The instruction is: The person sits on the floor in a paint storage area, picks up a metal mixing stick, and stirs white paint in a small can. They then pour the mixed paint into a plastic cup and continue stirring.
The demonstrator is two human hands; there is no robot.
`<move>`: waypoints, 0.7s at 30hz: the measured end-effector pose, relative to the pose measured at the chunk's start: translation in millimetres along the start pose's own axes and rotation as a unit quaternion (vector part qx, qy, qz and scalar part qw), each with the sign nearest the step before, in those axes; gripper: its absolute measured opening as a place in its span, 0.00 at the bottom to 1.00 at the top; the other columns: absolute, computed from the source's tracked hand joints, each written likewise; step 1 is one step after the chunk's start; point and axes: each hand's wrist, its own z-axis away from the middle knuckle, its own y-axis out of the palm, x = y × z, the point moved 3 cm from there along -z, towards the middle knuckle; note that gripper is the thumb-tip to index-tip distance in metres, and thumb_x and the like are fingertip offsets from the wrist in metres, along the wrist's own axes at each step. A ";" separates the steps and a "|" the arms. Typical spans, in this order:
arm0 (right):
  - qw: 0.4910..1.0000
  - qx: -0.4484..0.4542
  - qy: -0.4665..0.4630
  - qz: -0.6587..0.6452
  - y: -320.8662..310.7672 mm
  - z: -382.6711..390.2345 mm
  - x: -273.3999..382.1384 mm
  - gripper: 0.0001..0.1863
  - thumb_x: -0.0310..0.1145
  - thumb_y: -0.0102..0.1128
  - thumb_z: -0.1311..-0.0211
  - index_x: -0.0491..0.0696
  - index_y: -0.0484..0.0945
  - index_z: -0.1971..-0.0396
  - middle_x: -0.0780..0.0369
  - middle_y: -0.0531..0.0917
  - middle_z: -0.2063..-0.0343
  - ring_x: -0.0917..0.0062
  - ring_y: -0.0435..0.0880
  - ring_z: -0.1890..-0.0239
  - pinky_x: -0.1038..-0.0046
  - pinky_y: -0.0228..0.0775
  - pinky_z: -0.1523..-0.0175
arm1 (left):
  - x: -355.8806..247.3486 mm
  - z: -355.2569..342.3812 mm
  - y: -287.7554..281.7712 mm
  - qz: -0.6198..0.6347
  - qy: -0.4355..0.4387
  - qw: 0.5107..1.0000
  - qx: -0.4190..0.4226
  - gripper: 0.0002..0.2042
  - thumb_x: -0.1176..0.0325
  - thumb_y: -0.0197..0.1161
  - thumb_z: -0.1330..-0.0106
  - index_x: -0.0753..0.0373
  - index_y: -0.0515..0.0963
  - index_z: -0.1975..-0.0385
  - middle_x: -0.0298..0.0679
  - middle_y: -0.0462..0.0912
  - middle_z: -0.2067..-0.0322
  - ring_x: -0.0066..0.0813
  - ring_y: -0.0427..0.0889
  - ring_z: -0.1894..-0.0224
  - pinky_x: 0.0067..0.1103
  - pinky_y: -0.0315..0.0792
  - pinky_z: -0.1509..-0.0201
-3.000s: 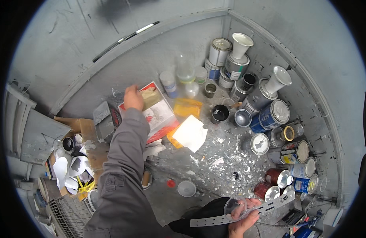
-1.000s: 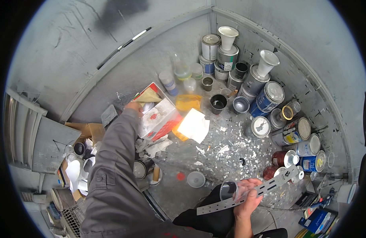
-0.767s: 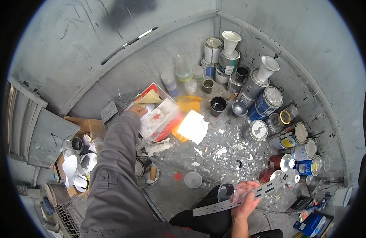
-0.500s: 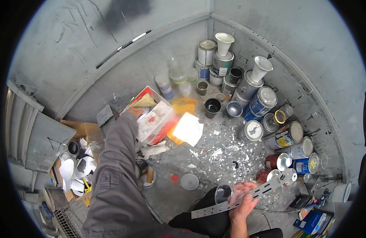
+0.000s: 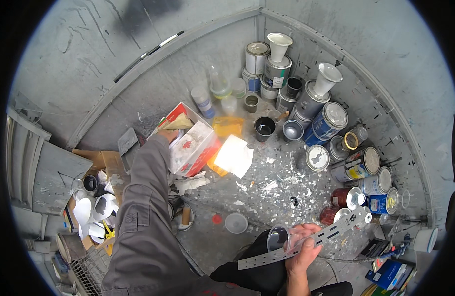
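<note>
My left hand (image 5: 171, 135) reaches into the open red-and-white box (image 5: 193, 148) at the middle left, its fingers hidden among beige and white papers (image 5: 178, 122). My right hand (image 5: 307, 249), at the lower right, grips a long perforated flat strip (image 5: 344, 225) together with an empty clear plastic cup (image 5: 277, 236). White sheets (image 5: 233, 156) lie beside the box, partly over a yellow packet (image 5: 229, 127). A grey object (image 5: 131, 148) sits left of the box.
Stacked paint cans (image 5: 319, 128) line the right wall, some topped with white cups. Small cups (image 5: 264, 129) and bottles (image 5: 202, 102) stand at the back. A cardboard box (image 5: 103, 161) of scraps is at left. Paint flakes and a round lid (image 5: 236, 223) lie on the floor (image 5: 259, 207).
Since three seconds ago my left hand has moved lower at the box, which is turned and shows more papers inside. My right hand still holds the strip and cup, slightly higher in view.
</note>
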 end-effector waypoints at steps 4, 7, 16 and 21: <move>1.000 -0.005 0.005 -0.014 -0.9 0.1 -0.6 0.36 0.57 0.72 0.34 0.43 0.67 0.44 0.48 0.86 0.64 0.81 0.77 0.78 0.81 0.68 0.76 | 5.3 -11.5 7.6 0.062 0.003 0.997 0.046 0.26 0.38 0.71 0.39 0.59 0.91 0.64 0.45 0.91 0.65 0.39 0.91 0.58 0.32 0.80 0.50; 1.000 -0.005 0.011 -0.015 -2.2 1.0 -0.1 0.36 0.57 0.72 0.34 0.44 0.67 0.44 0.49 0.86 0.63 0.81 0.77 0.78 0.81 0.68 0.76 | -12.1 2.4 -0.3 0.021 0.010 0.998 0.063 0.17 0.50 0.70 0.37 0.59 0.90 0.66 0.46 0.91 0.67 0.43 0.91 0.59 0.35 0.81 0.51; 0.999 0.015 0.004 -0.035 -4.0 0.3 0.9 0.31 0.51 0.68 0.29 0.43 0.67 0.43 0.47 0.86 0.62 0.80 0.76 0.80 0.79 0.67 0.78 | -101.7 67.7 -64.5 -0.269 0.060 0.959 -0.073 0.15 0.61 0.61 0.33 0.56 0.87 0.50 0.47 0.88 0.49 0.50 0.88 0.51 0.41 0.82 0.46; 0.999 0.025 -0.006 -0.040 -2.9 1.8 1.7 0.29 0.49 0.65 0.27 0.42 0.67 0.43 0.46 0.85 0.62 0.80 0.75 0.81 0.79 0.65 0.78 | -108.1 103.1 -77.2 -0.266 0.141 0.947 -0.114 0.11 0.60 0.60 0.28 0.57 0.85 0.55 0.46 0.87 0.54 0.52 0.88 0.53 0.45 0.82 0.51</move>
